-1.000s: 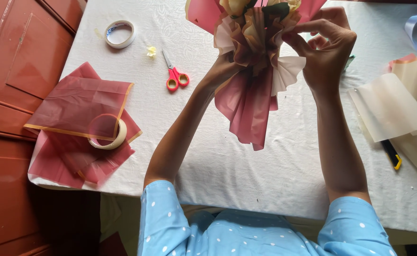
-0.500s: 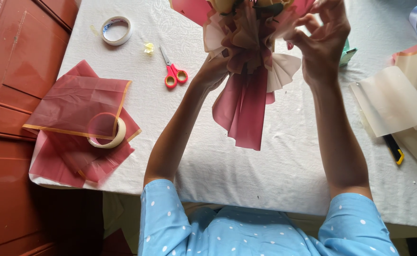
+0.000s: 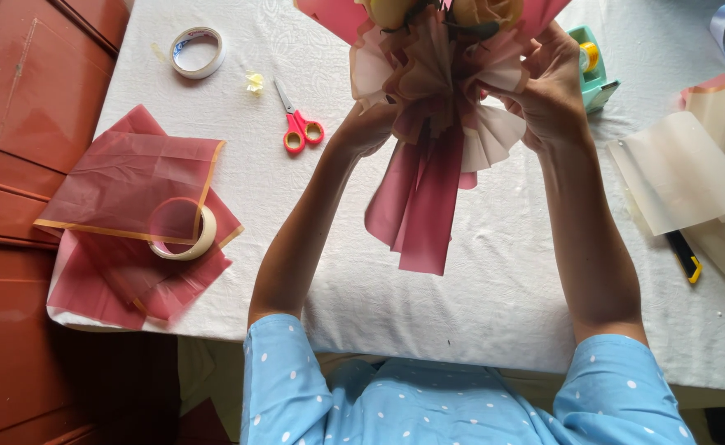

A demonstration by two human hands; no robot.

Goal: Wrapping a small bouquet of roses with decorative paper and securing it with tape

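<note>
Pink wrapped bouquet (image 3: 428, 124) pinched between left hand (image 3: 369, 128) and right hand (image 3: 548, 91).

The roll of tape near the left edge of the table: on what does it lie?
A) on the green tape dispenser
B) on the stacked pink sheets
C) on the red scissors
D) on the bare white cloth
B: the roll of tape rests on the stacked pink sheets, well apart from the red scissors.

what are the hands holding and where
Both hands hold a pink paper-wrapped flower bouquet: left hand at its gathered neck, right hand on the pleated wrap's edge.
</note>
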